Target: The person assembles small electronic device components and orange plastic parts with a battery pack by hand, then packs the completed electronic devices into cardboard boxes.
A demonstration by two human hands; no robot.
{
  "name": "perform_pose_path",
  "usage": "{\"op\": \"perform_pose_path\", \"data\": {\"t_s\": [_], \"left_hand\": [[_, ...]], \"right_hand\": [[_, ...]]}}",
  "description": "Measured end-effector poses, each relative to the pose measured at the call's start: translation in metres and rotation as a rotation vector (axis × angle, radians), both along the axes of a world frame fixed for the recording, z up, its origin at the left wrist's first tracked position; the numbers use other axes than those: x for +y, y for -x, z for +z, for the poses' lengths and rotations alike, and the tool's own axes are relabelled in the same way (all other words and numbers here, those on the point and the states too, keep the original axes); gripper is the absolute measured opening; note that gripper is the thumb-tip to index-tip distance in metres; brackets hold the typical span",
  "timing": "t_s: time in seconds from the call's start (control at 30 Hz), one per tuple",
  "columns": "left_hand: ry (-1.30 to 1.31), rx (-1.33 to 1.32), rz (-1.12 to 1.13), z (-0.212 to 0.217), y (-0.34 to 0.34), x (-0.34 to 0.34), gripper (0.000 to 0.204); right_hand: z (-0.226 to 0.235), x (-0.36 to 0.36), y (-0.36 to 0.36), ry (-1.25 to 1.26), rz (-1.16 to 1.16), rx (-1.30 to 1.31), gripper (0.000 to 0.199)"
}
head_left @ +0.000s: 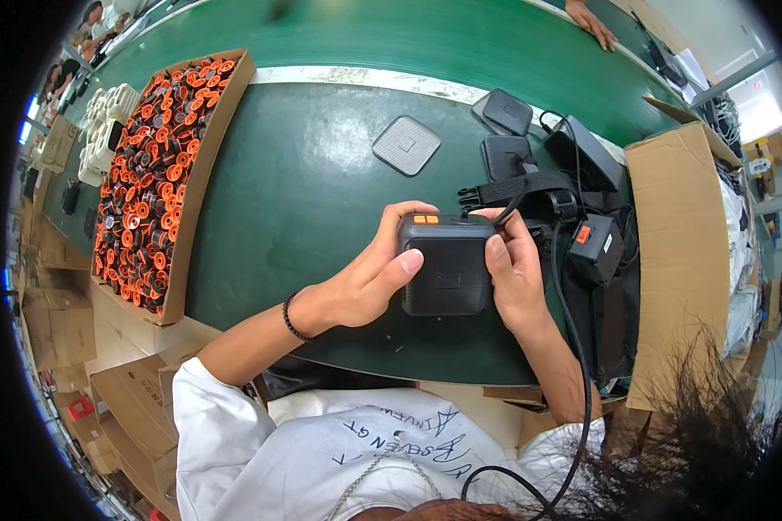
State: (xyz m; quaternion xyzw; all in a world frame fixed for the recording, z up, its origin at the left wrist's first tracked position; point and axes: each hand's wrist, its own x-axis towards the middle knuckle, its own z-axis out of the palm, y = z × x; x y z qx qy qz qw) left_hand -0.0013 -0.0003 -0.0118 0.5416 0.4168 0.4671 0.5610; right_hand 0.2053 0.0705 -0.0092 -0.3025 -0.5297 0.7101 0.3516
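Observation:
Between my hands, above the green table, is a black box-shaped device (447, 282) with rounded corners and two orange buttons on its top edge. My left hand (369, 282) grips its left side, thumb on the front face and fingers over the top. At the right, my right hand (514, 269) holds the top right corner, its thumb on the side. A black cable (514, 204) reaches that corner beside my right fingers; whether it is plugged in is hidden. Just beyond lies a black strap with a buckle (530, 185).
At left stands a cardboard tray (207, 169) full of orange-and-black round parts. A grey square plate (407, 145) lies ahead, with dark square pieces (506, 113) and a black box (589, 152) to its right. An open carton (678, 252) flanks the table. Another person's hand (593, 24) rests at the far edge.

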Motion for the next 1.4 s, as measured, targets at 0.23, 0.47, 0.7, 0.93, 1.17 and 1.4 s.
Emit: {"op": "perform_pose_path", "data": {"t_s": [0.23,0.47,0.7,0.93,1.17,1.4], "left_hand": [[0.059,-0.045,0.023,0.008,0.0,0.001,0.068],[0.072,-0.091,0.05,0.012,0.001,0.002,0.059],[0.075,-0.074,0.113,0.009,0.0,0.01,0.055],[-0.007,-0.254,0.086,0.008,0.004,0.01,0.1],[-0.035,-0.177,0.037,0.014,0.007,0.011,0.097],[-0.122,-0.212,0.023,0.004,0.014,0.019,0.087]], "right_hand": [[0.006,-0.008,0.004,-0.095,-0.039,-0.04,0.044],[0.006,-0.011,0.005,-0.185,-0.053,-0.08,0.048],[0.019,-0.003,0.004,-0.017,0.05,-0.22,0.056],[0.0,0.004,0.01,-0.05,-0.003,0.022,0.075],[0.004,0.0,0.008,-0.083,-0.012,0.005,0.082],[0.007,0.002,0.013,-0.098,-0.036,0.034,0.083]]}}
